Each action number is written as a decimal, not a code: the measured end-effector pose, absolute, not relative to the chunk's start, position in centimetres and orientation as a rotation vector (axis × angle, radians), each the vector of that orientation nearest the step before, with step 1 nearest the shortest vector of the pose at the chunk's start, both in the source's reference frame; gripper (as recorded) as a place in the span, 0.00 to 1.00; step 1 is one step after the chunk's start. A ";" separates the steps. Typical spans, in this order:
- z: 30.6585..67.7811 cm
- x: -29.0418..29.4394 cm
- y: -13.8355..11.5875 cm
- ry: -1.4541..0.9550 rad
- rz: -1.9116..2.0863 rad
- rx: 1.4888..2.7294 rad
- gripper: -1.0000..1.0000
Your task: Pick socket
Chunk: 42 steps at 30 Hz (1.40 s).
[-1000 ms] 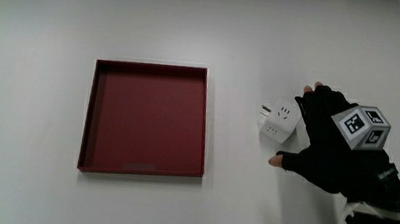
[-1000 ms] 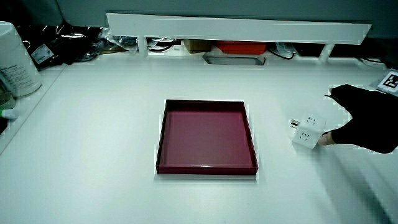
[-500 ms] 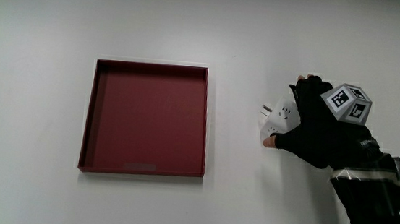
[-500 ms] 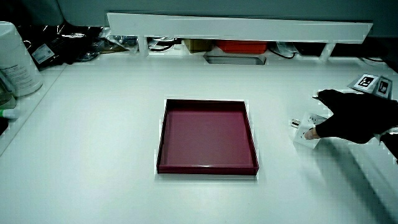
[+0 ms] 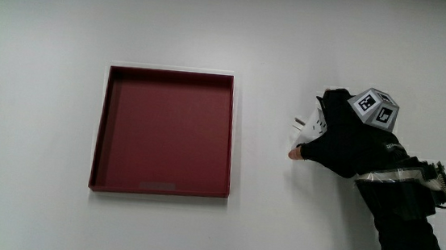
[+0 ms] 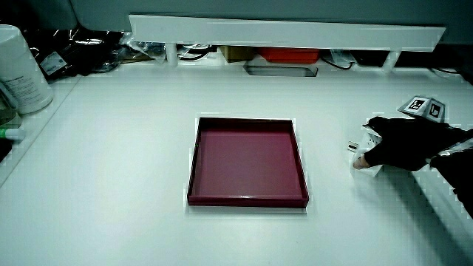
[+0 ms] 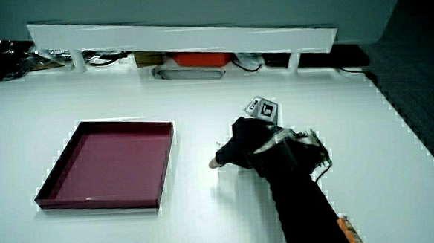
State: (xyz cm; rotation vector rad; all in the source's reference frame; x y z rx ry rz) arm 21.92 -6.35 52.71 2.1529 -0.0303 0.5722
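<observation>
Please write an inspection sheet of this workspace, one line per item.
Surface: white table, bare around the things.
Job's things: white socket on the table beside the tray, mostly covered by the hand.
Clutter: empty red tray; white bottle at the table's edge.
Grippers: hand over the socket, fingers closed around it.
Cables: dark cables by the partition.
Surroundings: low white partition; orange and grey items under it.

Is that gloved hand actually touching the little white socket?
Touching: the main view shows the hand draped over the socket, fingers wrapped around its sides.
</observation>
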 end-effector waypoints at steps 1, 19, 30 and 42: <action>52.8 22.0 -6.4 -0.025 0.578 2.150 0.64; 52.8 22.3 -5.9 -0.020 0.672 2.246 0.92; 51.0 21.3 -5.7 -0.087 0.707 2.276 1.00; 46.8 15.5 -6.1 -0.231 0.868 2.143 1.00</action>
